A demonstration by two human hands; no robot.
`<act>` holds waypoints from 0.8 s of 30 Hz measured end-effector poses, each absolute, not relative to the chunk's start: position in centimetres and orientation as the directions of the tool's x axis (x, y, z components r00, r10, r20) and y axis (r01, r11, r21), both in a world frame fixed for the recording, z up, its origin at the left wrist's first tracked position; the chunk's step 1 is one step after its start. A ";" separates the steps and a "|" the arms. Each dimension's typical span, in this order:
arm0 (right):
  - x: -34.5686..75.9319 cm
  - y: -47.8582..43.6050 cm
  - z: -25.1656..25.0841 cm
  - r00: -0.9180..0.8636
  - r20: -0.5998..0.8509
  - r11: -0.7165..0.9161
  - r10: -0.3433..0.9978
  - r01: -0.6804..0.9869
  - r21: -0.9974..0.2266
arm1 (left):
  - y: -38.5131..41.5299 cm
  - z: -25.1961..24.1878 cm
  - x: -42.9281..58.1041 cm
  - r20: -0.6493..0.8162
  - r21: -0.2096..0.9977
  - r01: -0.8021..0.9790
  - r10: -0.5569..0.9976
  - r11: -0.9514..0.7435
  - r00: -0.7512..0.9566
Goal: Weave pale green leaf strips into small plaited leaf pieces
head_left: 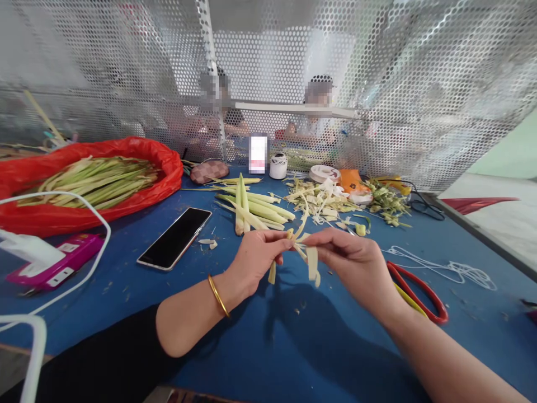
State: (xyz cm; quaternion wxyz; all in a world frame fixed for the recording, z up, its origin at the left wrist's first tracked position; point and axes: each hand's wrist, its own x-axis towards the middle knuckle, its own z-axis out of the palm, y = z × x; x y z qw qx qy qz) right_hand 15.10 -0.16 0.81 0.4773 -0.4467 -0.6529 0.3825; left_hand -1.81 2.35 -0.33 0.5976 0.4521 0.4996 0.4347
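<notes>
Blue tabletop [121, 291] in the head view, perforated silvery metal panel [268, 67] behind it. Left hand [251, 260] is pinched on some thin pale-yellow plant strips [312, 263], held above the tabletop, and right hand [356, 263] is pinching them too. Long pale-green stalks [268, 210] lie just beyond.

Strips [312, 263] look like dry, matt plant fibre, stalks [264, 208] smoother w/ slight sheen; bangle [218, 296] = polished metal. Bag [170, 168] is thin, glossy, crinkled plastic, phone [175, 239] slick glass. Bench [104, 302] top smooth & matt, pwr strip [79, 252] hard plastic, panel [264, 73] perforated metal.
</notes>
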 end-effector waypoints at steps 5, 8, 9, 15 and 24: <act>15.4 0.1 0.8 -0.017 0.532 0.505 0.847 0.342 -0.793 | 2.0 -0.6 -1.6 -0.210 0.976 -0.021 0.956 0.219 0.205; 15.3 0.4 0.6 0.023 0.486 0.477 0.874 0.152 -0.866 | 1.7 -0.5 -1.4 -0.216 0.976 0.027 0.941 0.217 0.261; 15.2 0.4 0.5 0.028 0.456 0.451 0.889 0.106 -0.886 | 1.6 -0.4 -1.3 -0.219 0.975 0.037 0.938 0.217 0.269; 14.9 0.4 0.4 0.025 0.367 0.350 0.930 0.255 -0.902 | 1.5 0.0 -1.3 -0.252 0.967 0.037 0.934 0.251 0.254; 14.9 0.5 0.0 -0.029 0.230 0.216 0.973 0.477 -0.852 | 1.9 -0.5 -1.2 -0.215 0.964 -0.110 0.952 0.243 0.218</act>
